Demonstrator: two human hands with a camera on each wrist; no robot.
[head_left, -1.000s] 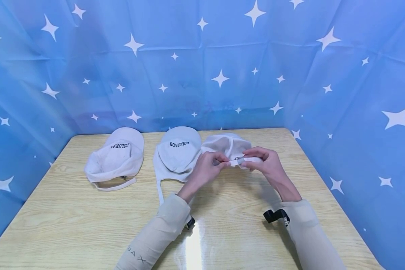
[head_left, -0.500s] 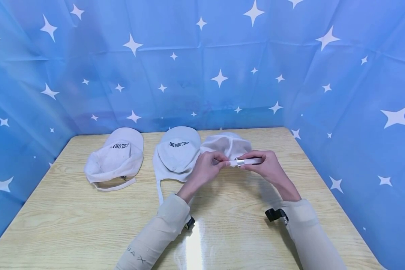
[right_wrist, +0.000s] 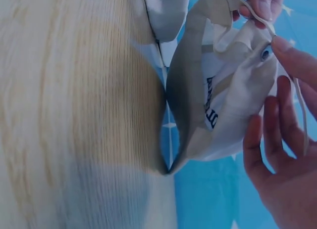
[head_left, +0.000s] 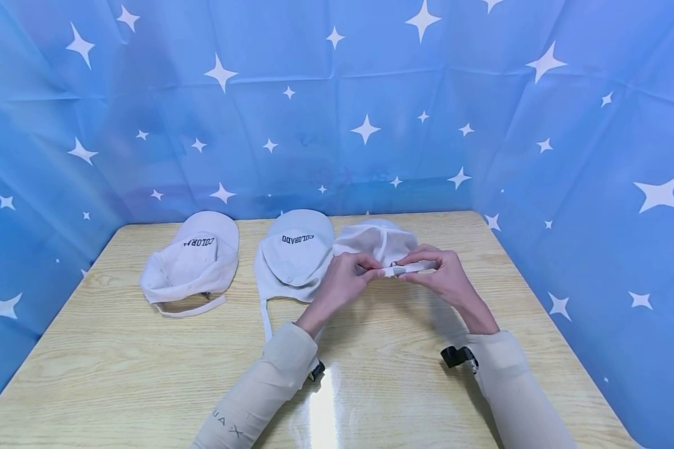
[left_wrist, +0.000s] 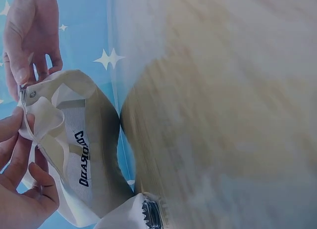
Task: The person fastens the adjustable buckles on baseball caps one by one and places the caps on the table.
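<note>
A white baseball cap [head_left: 373, 240] stands at the back right of the table with its rear opening toward me. My left hand [head_left: 345, 277] pinches its back strap [head_left: 421, 267] on the left, between thumb and forefinger. On the other side my right hand [head_left: 446, 271] pinches the strap at the small metal buckle [head_left: 399, 270]. The strap's loose end runs back over the right palm. In the right wrist view an eyelet [right_wrist: 266, 53] shows close to the right thumb. Dark lettering [left_wrist: 82, 159] is visible inside the crown in the left wrist view.
Two more white caps lie to the left: a middle cap [head_left: 297, 262] with its strap hanging toward me, and a far-left cap [head_left: 188, 274]. Both carry dark lettering. The wooden table [head_left: 146, 374] meets a blue star-patterned curtain [head_left: 292, 137] at back and sides.
The right fingers have shifted slightly on the strap, uncovering more of the buckle, which has since tilted a little. The left hand and the other caps have stayed put.
</note>
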